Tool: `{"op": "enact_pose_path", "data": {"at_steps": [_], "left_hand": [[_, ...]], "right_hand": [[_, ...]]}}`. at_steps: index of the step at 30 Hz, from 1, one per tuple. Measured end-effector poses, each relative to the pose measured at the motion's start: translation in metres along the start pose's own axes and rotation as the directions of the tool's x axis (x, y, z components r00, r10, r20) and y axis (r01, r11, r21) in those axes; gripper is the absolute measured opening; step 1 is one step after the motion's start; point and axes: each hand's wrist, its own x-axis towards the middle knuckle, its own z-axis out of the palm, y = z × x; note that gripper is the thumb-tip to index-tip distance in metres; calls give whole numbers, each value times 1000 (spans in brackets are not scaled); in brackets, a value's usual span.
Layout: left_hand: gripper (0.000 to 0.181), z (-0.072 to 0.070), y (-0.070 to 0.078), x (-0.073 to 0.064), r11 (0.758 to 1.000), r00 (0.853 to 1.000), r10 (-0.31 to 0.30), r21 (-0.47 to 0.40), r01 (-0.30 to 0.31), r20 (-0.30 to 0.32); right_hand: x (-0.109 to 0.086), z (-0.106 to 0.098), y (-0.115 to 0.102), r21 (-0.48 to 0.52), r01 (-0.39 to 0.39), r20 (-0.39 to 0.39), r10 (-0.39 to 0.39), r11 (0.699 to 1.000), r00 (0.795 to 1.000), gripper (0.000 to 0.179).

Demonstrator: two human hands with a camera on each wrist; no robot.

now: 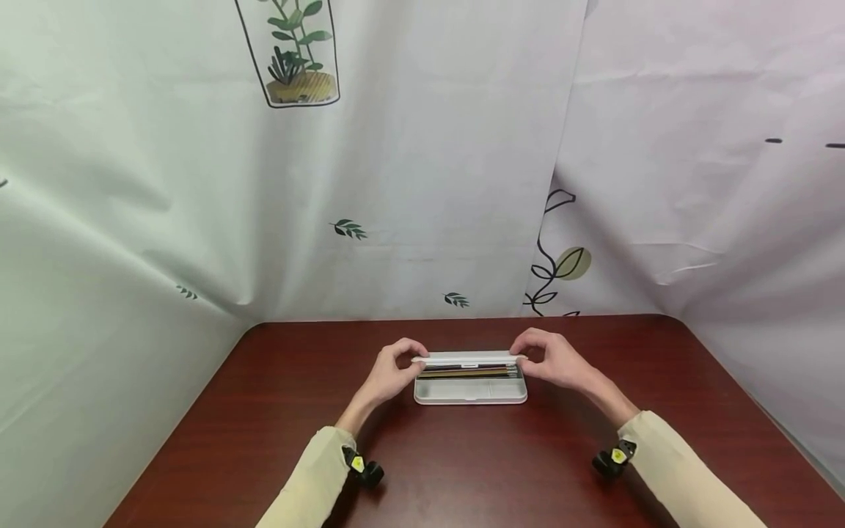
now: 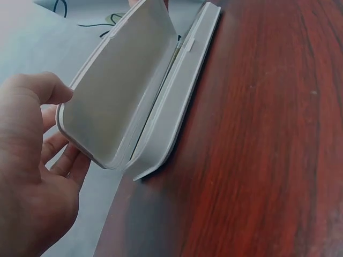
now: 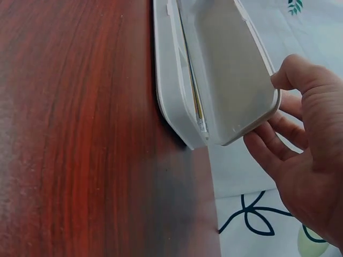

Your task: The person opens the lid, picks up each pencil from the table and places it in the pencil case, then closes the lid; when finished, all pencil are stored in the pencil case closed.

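Note:
A white pencil case (image 1: 455, 396) lies on the table with its hinged lid (image 1: 469, 357) tilted up. My left hand (image 1: 389, 372) pinches the lid's left corner, the thumb on the inner side and the other fingers behind it, as the left wrist view shows. At the opposite corner my right hand (image 1: 556, 359) grips the lid the same way. Several slim pencils or brushes (image 1: 462, 373) lie lengthwise along the back of the case's base, beneath the lid. In the right wrist view, a thin strip of them (image 3: 196, 101) shows at the hinge side.
The case stands toward the far side of a dark red wood-grain table (image 1: 462, 462). White cloth (image 1: 429, 161) printed with leaves and a plant jar hangs behind the table and along both sides. A small black camera (image 1: 370, 473) is strapped to each wrist.

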Motion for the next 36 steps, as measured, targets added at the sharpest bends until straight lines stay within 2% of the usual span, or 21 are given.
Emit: {"op": "enact_pose_path", "data": {"at_steps": [7,14,24,30,36], "left_hand": [[16,1,-4,-4,998,998,57,11,-58,26],[20,4,-40,-4,992,998,55,108,-58,35],[24,5,-46,-8,971,994,104,210,-111,45],[24,7,-48,-12,956,992,109,266,-122,64],[25,8,-54,-15,941,985,159,294,-171,62]], "right_hand": [[-4,5,1,-5,42,1,-42,999,999,22],[-6,9,3,-36,87,5,-87,996,996,25],[-12,13,2,-77,72,41,-69,994,997,24],[-16,17,0,-121,69,54,-63,990,997,24],[-19,20,1,-147,82,63,-73,986,995,24]]}}
